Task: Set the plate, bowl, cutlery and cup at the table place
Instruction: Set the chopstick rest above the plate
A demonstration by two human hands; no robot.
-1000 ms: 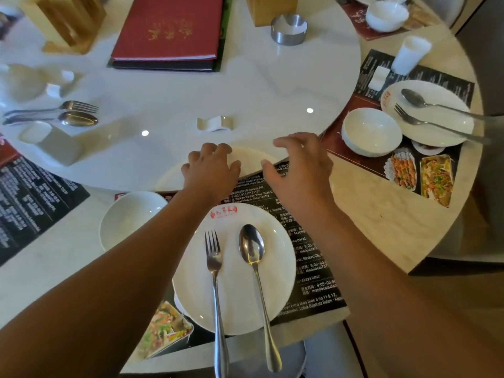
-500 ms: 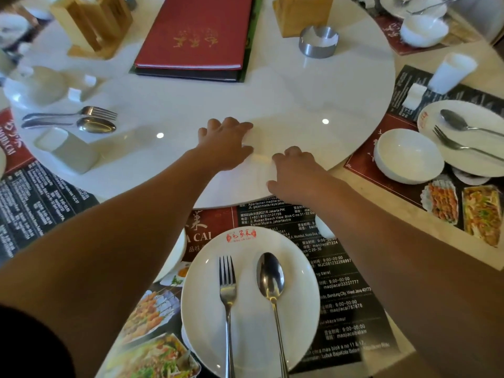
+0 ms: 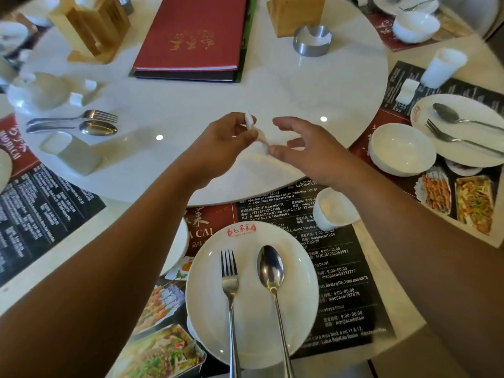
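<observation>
A white plate point(image 3: 253, 334) lies on the black placemat point(image 3: 343, 296) at the near place, with a fork point(image 3: 230, 287) and a spoon point(image 3: 271, 268) side by side on it. A small white cup point(image 3: 331, 210) stands just beyond the plate on the right. My left arm covers most of a white bowl point(image 3: 178, 245) left of the plate. My left hand point(image 3: 223, 144) pinches a small white ceramic cutlery rest point(image 3: 249, 121) above the turntable's near edge. My right hand point(image 3: 306, 150) hovers beside it, fingers spread, its thumb close to the rest's lower end.
The white turntable point(image 3: 272, 85) carries a red menu point(image 3: 196, 34), wooden holders point(image 3: 92, 25), a metal ashtray point(image 3: 312, 39), and a spare fork and spoon point(image 3: 81, 124). A finished place setting point(image 3: 461, 129) with a bowl point(image 3: 401, 148) and a cup point(image 3: 443, 66) is at the right.
Both hands have risen off the turntable's edge. The white cutlery rest, which lay on the turntable a second ago, is now lifted in my left hand.
</observation>
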